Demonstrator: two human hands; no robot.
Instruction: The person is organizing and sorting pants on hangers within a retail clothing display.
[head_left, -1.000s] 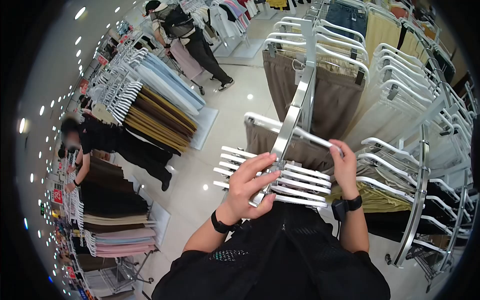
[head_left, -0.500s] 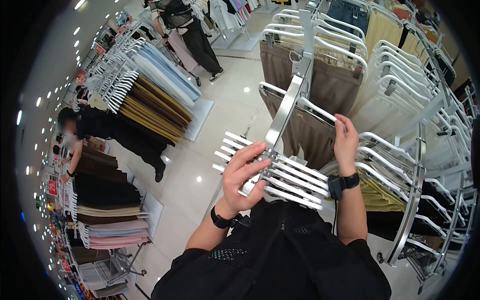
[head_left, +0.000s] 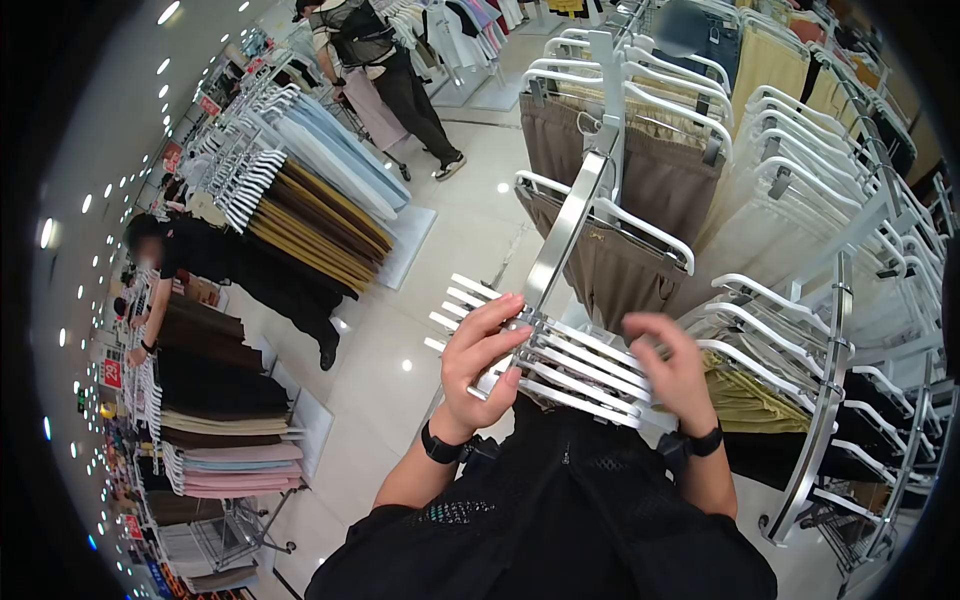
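Observation:
A row of white hangers (head_left: 590,362) hangs on the end of a metal display rail (head_left: 570,225) in front of my body. My left hand (head_left: 480,360) is closed around the hangers close to the rail, its fingers on top and its thumb lower down. My right hand (head_left: 675,370) is at the right ends of these hangers, blurred by motion, with bent fingers apart and nothing visible in them. Farther along the rail, brown trousers (head_left: 625,255) hang from another white hanger (head_left: 650,235). Whatever hangs below the near hangers is mostly hidden.
Racks of pale skirts (head_left: 770,230) and olive garments (head_left: 755,385) stand on the right, behind a curved metal rail (head_left: 830,400). To the left are racks of brown trousers (head_left: 320,225) and folded-over skirts (head_left: 225,390). One person (head_left: 270,270) reaches into a rack; another (head_left: 390,85) stands farther back.
My right hand has let go of the hanger with the brown trousers and moved down and toward me, to the near hangers. My left hand stays on them.

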